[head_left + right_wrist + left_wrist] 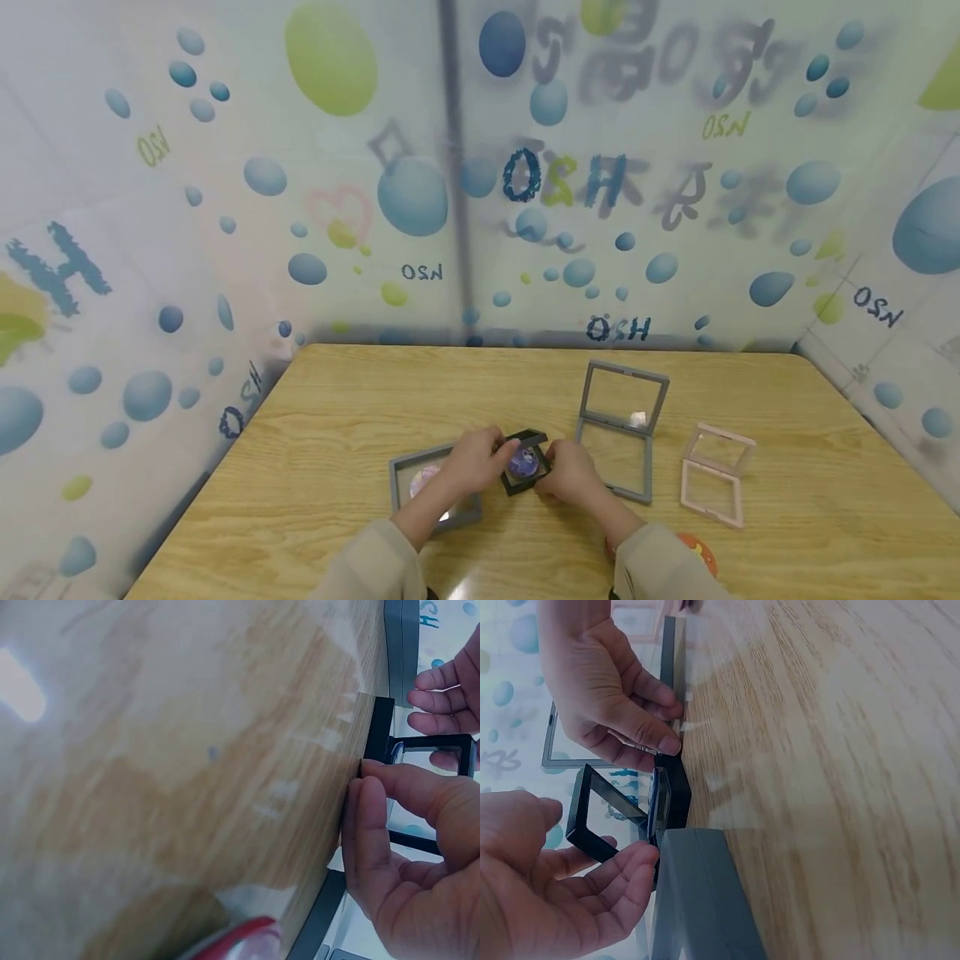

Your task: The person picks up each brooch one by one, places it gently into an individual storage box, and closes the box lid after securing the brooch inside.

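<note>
The black frame [521, 487] sits between two hands: right hand [567, 472] pinches its edge, loose left hand [474, 462] touches its raised lid [531, 437].

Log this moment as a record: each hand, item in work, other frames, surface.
left hand: at the raised lid; contact unclear
right hand: pinches the edge of the lower half
item in work: black frame, partly open, purple round badge inside
frame at left: gray frame, pinkish disc inside
frames at right: larger gray frame and pink frame, both open
near right sleeve: orange disc, partly hidden
surface: wood-grain table
</note>
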Tool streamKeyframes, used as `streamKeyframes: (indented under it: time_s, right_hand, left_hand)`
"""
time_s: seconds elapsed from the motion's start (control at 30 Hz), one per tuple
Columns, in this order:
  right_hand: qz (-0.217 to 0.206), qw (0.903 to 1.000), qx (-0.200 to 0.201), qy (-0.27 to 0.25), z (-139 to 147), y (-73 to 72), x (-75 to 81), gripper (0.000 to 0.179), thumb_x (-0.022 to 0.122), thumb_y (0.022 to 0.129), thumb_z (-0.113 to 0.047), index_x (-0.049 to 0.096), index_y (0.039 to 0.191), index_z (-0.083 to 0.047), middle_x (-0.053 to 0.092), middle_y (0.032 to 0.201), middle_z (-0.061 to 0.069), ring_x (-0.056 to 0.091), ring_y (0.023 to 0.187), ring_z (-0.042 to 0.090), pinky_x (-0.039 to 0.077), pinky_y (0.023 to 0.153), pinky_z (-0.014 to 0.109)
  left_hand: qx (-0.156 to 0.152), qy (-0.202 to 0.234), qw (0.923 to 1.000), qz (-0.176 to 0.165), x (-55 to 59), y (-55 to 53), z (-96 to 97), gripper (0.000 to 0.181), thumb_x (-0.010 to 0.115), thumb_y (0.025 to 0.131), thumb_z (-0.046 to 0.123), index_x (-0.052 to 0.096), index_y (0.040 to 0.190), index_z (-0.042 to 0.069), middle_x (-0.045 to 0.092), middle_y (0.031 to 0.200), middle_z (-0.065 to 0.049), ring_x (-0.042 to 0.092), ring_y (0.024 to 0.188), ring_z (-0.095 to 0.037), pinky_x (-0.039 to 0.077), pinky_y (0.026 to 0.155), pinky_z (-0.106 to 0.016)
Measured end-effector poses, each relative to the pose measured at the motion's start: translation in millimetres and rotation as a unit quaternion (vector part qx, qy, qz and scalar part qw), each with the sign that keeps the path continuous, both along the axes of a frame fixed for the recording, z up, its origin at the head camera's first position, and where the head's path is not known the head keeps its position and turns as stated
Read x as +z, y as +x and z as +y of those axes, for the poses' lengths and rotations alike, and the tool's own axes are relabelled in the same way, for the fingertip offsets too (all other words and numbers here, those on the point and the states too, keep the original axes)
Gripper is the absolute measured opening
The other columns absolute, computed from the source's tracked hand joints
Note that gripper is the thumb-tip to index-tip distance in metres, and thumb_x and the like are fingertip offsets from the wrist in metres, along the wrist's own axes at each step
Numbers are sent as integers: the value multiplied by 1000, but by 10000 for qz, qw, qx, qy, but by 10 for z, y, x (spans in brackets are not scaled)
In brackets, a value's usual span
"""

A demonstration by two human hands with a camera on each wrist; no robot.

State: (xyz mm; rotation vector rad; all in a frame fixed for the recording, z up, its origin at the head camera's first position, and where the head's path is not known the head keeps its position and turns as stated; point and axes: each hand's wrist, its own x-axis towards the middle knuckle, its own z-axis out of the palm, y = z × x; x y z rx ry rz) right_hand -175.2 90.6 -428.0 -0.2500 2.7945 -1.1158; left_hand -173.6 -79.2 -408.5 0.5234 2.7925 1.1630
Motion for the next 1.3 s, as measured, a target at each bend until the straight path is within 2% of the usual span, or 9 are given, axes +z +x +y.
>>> streamKeyframes:
  time_s: [0.1, 0.27, 0.37, 0.5, 0.63, 0.83, 0.93, 1.17, 1.3]
  right_hand:
    - [-3, 10000, 5, -63, 1, 11, 3, 38, 76, 57, 1, 56, 88, 11, 57, 71, 10, 53, 53, 15, 46, 48, 25]
    - [79, 10000, -17, -27, -5, 17, 19, 33, 75, 55, 1, 56, 81, 7, 54, 68, 7, 50, 56, 16, 43, 47, 25]
    - [14, 9999, -47, -92, -10, 25, 26, 31, 74, 54, 2, 55, 78, 5, 53, 64, 6, 50, 51, 15, 43, 45, 24]
    - [-137, 9996, -61, -246, -12, 42, 31, 29, 74, 57, 3, 55, 79, 5, 54, 62, 6, 51, 44, 12, 44, 41, 23]
    - [-156, 9995, -69, -283, -9, 55, 36, 27, 74, 59, 3, 55, 78, 4, 54, 59, 5, 51, 42, 11, 43, 41, 23]
    - [-123, 9993, -5, -350, 5, 59, 37, 27, 72, 58, 5, 54, 78, 5, 54, 59, 6, 51, 41, 11, 44, 40, 23]
    - [-147, 9992, -6, -374, 7, 55, 29, 26, 72, 58, 5, 54, 78, 4, 54, 59, 6, 52, 41, 11, 44, 40, 23]
    - [-244, 9984, 40, -518, 2, 46, 13, 24, 71, 61, 6, 54, 79, 6, 55, 63, 7, 55, 43, 12, 47, 41, 24]
    - [-176, 9987, 51, -480, 11, 44, 5, 25, 73, 62, 4, 54, 78, 5, 55, 65, 7, 56, 43, 13, 47, 41, 24]
  left_hand:
    - [-42, -112, 9999, 57, 5, 15, 13, 27, 47, 93, 23, 57, 86, -1, 48, 58, 2, 39, 46, -7, 33, 42, -20]
    - [-38, -373, 9990, 252, 8, 39, 43, 29, 48, 93, 23, 53, 70, 5, 42, 55, 3, 36, 45, -7, 30, 41, -20]
    - [-20, -664, 9968, 438, -5, 47, 62, 28, 53, 89, 22, 53, 66, 7, 45, 55, 3, 37, 47, -7, 31, 42, -20]
    - [-56, -914, 9946, 496, -31, 46, 83, 20, 64, 81, 20, 55, 68, 6, 51, 59, 1, 40, 50, -7, 33, 44, -20]
    - [-17, -1056, 9939, 311, -45, 41, 116, 27, 71, 75, 25, 53, 72, 6, 49, 60, 1, 42, 51, -9, 35, 44, -20]
    - [504, -1377, 9888, 290, -17, -1, 192, 54, 77, 67, 39, 51, 96, 1, 50, 77, -8, 47, 61, -17, 41, 51, -29]
    - [615, -1572, 9851, 312, -12, -31, 213, 68, 79, 62, 41, 50, 107, -1, 47, 86, -13, 48, 67, -21, 43, 55, -34]
    - [617, -1576, 9856, 28, -11, -55, 239, 60, 83, 58, 36, 56, 97, -1, 44, 82, -9, 47, 68, -20, 42, 56, -33]
    - [617, -1845, 9809, -8, 10, -61, 286, 61, 83, 57, 37, 57, 97, -1, 46, 83, -9, 47, 66, -19, 43, 56, -32]
